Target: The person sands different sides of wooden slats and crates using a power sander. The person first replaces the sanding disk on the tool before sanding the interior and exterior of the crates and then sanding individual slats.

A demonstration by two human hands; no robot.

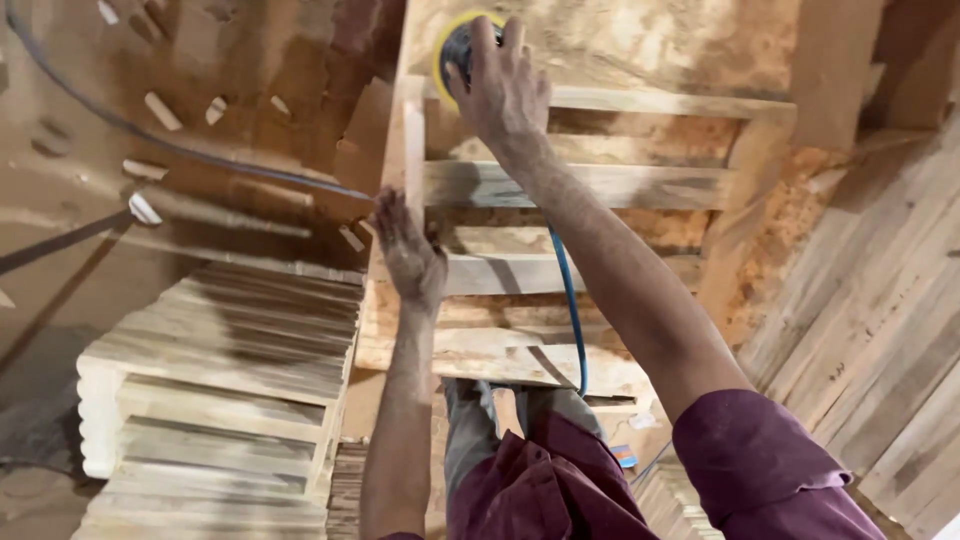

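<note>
- The right hand (503, 88) is closed over the top of an orbital sander (452, 52) with a yellow-edged pad, pressing it onto the far top corner of a slatted wooden frame (590, 185). The fingers wrap the housing from above, clamped on it.
- The left hand (408, 252) lies open, fingers spread, flat against the frame's left upright (413, 150). It steadies the frame and grasps nothing.
- Handling, sander: judged compact and rigid, a one-hand tool held by a palm grip on the domed top. It is likely to vibrate and creep sideways, so downward pressure should stay even.
- Handling, frame: the wood is stiff and probably moderately heavy, with rough, dusty faces that give good friction. The thin slats look like the weakest members, so take hold at the uprights or the outer rails — not mid-slat.
- A blue hose or cable (571, 310) trails from the sander under the right forearm toward the body, and may snag on the slat edges.
- A stack of similar slatted pieces (220, 370) sits at lower left, just beside the frame.
- Hidden or unclear: most of the sander body lies under the palm, and its switch is not visible. The frame's near edge is covered by the maroon sleeve (770, 470) and trousers, and what supports the frame cannot be determined. A dark cable (150, 135) crosses the dusty floor — its ends run out of view.
</note>
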